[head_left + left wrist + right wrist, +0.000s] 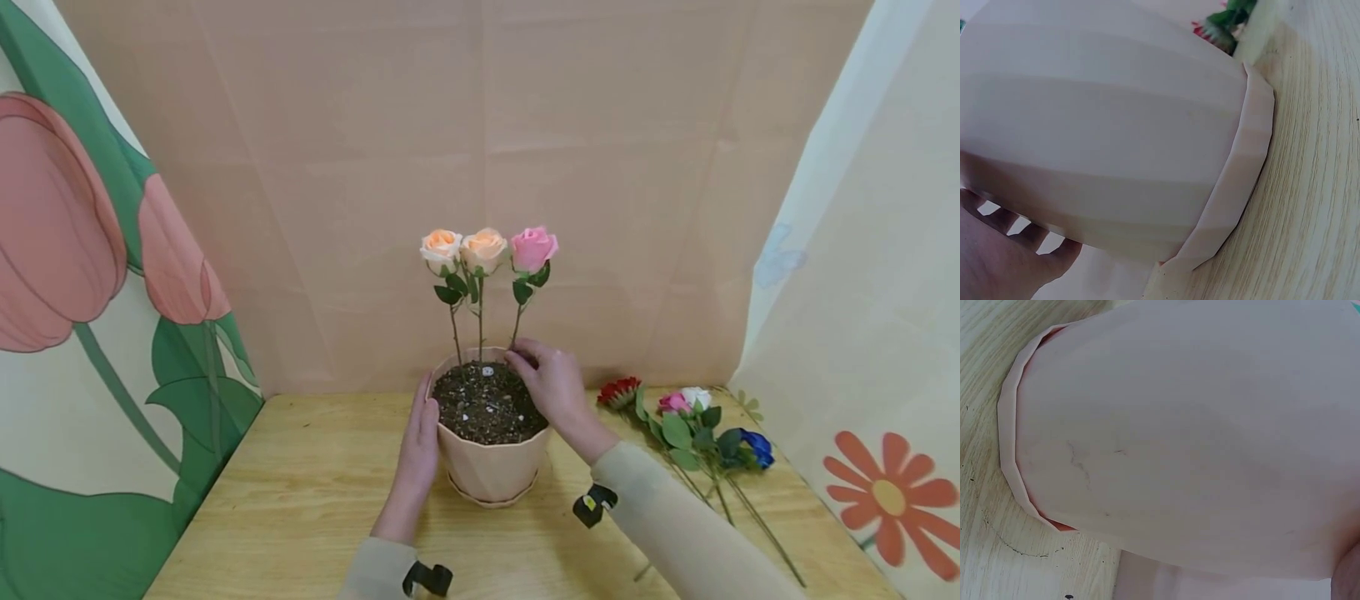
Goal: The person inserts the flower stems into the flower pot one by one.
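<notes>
A pale pink flowerpot (pixel 491 467) full of dark soil (pixel 487 408) stands in the middle of the table. Two peach roses (pixel 483 250) rise upright from the soil at its left and centre. My right hand (pixel 555 383) reaches over the right rim and pinches the stem of a pink rose (pixel 534 248) low down, near the soil; the stem's bottom end is hidden by the fingers. Against the pot's left side, my left hand (pixel 420 433) rests with its fingers extended. In the left wrist view, the fingers (pixel 1032 234) touch the pot wall (pixel 1097 125).
Several loose roses lie on the right of the wooden table (pixel 300 483), among them a red flower (pixel 619 392) and a blue rose (pixel 757 447), stems toward the front. The pot sits in a matching saucer (pixel 1235 181). A plain pink backdrop (pixel 375 167) hangs behind.
</notes>
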A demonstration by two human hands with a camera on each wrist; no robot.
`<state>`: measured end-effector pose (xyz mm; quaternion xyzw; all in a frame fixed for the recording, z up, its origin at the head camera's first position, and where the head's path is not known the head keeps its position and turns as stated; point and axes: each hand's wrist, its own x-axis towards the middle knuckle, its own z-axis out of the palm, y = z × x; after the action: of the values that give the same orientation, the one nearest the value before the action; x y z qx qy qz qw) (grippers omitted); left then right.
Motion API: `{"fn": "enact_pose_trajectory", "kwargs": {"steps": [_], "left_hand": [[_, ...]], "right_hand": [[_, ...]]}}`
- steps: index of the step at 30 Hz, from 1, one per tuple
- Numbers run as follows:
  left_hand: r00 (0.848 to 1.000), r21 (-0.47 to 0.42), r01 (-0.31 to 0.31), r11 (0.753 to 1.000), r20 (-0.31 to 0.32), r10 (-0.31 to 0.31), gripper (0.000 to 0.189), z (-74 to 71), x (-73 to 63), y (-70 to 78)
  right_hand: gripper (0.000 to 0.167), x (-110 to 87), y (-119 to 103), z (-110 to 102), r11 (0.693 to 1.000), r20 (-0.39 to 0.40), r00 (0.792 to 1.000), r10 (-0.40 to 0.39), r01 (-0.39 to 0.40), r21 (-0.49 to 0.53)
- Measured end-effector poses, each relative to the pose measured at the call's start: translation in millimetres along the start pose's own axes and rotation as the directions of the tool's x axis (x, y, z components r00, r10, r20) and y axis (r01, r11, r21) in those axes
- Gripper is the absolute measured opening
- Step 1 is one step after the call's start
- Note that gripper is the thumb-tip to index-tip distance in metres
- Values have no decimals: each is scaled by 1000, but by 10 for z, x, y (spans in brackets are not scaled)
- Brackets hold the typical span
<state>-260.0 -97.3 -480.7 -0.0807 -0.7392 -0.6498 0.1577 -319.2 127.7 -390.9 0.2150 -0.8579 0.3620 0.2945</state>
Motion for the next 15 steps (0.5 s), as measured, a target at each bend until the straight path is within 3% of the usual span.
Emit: {"fn": "enact_pose_trajectory", "kwargs": {"steps": [9,15], "left_hand": [[1000,0,4,1000,8,-4,58,-1,1,14],[1000,-13,8,1000,13,-7,57,9,-7,22]], "right_hand": [[14,36,-56,-43,1000,62,998,9,-10,17],[15,34,-54,-33,1000,50,998,26,-26,2]]}}
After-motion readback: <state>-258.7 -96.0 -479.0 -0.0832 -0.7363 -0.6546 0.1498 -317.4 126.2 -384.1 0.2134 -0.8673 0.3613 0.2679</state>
